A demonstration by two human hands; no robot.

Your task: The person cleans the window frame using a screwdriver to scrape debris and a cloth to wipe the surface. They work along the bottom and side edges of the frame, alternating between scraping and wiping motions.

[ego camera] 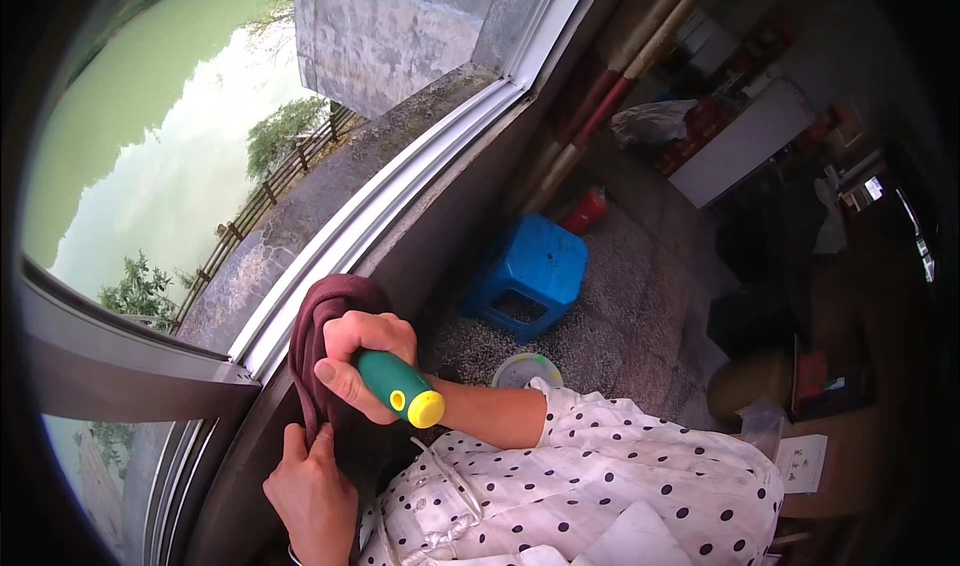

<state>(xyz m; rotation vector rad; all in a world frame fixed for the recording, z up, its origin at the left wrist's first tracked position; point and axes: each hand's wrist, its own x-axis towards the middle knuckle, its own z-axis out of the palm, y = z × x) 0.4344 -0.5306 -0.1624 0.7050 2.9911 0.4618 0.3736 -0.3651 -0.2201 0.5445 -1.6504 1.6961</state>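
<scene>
A green handle with a yellow end cap [397, 387] is wrapped in the fingers of my right hand [371, 337]. Its working end is hidden, so I cannot tell what kind of tool it is. A bunched maroon cloth [341, 296] lies beneath and around that hand, at the inner edge of the white window track [375, 198]. Lower down, my left hand [311, 495] pinches the hanging edge of the cloth between thumb and forefinger.
A sliding window sash [142, 374] stands at the left. On the floor are a blue plastic stool [536, 266], a red cylinder [585, 209] and a round, light-rimmed basin [525, 371]. Long poles [622, 70] lean by the wall. A white box [801, 463] rests at the right.
</scene>
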